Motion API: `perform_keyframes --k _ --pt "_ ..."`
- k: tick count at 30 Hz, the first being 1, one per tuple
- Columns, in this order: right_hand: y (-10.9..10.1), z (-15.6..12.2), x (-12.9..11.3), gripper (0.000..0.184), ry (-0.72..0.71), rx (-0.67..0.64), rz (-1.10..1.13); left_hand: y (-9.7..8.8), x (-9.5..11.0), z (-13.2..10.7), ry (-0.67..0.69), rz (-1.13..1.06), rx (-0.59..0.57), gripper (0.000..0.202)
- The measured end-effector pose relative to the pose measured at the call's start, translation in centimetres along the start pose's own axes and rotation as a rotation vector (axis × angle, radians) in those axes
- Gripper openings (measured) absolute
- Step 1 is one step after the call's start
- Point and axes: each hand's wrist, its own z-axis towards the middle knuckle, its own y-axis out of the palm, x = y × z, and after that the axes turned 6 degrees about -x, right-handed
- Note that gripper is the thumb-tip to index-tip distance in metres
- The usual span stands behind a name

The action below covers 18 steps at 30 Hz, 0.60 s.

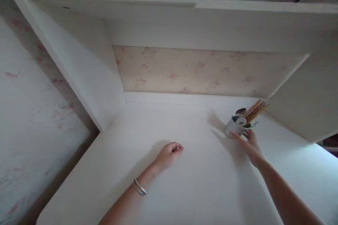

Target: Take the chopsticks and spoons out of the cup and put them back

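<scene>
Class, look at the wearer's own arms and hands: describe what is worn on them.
The left hand and right hand are ungloved. A shiny, silver-coloured bangle, seemingly of two slim bands, circles the left wrist; no jewellery can be made out on the right. No sleeve shows on either visible forearm.
</scene>
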Motion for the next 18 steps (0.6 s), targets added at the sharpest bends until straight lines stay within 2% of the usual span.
perform_keyframes --k 5,9,11,14,16,18 --pt "-0.3 0.2 -0.7 0.102 0.084 0.063 0.021 0.1 0.0 0.3 0.003 -0.009 0.006 0.028" --pt "-0.7 -0.7 -1.5 0.110 0.130 0.150 0.019 0.0 0.0 0.2 0.008 -0.032 0.011 0.029" --pt "-0.7 -2.5 -1.8 0.102 0.144 0.246 0.026 0.1 0.0 0.2 0.010 -0.034 0.016 0.028" --pt "0.4 -7.1 -3.2 0.073 0.208 0.383 0.132 0.1 0.1 0.2 0.005 -0.023 0.018 0.028" --pt "2.2 -11.0 -5.5 0.051 0.221 0.331 0.315 0.2 0.1 0.3 0.002 -0.013 0.017 0.028" --pt "4.2 -15.1 -8.7 0.037 0.197 0.143 0.464 0.2 0.0 0.4 0.003 -0.011 0.013 0.028"
